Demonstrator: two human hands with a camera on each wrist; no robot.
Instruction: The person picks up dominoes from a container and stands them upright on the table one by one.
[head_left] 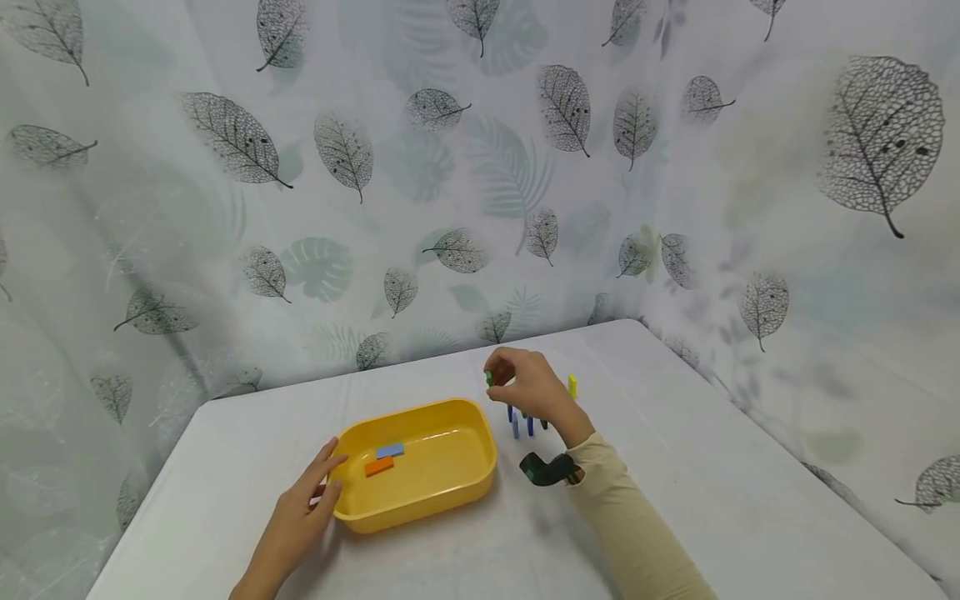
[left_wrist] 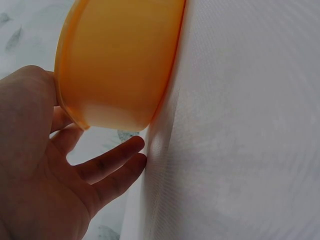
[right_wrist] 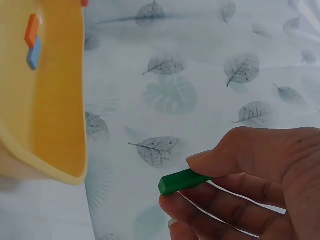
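Observation:
My right hand (head_left: 528,383) pinches a small green block (right_wrist: 182,181) between thumb and fingertips, above the table and to the right of a yellow plastic basin (head_left: 420,504). At the basin's left end, my left hand (head_left: 300,508) holds the rim, with fingers reaching over the edge. Two fingers of that hand extend below the rim beside the outer wall in the left wrist view. Inside the basin lie an orange block (head_left: 378,467) and a light blue block (head_left: 390,450), side by side on the floor.
Behind and below the right hand, several slim blocks stand upright on the white table (head_left: 720,517), among them a blue block (head_left: 530,427) and a yellow block (head_left: 572,386). A leaf-patterned curtain (head_left: 420,192) hangs along the table's back and sides.

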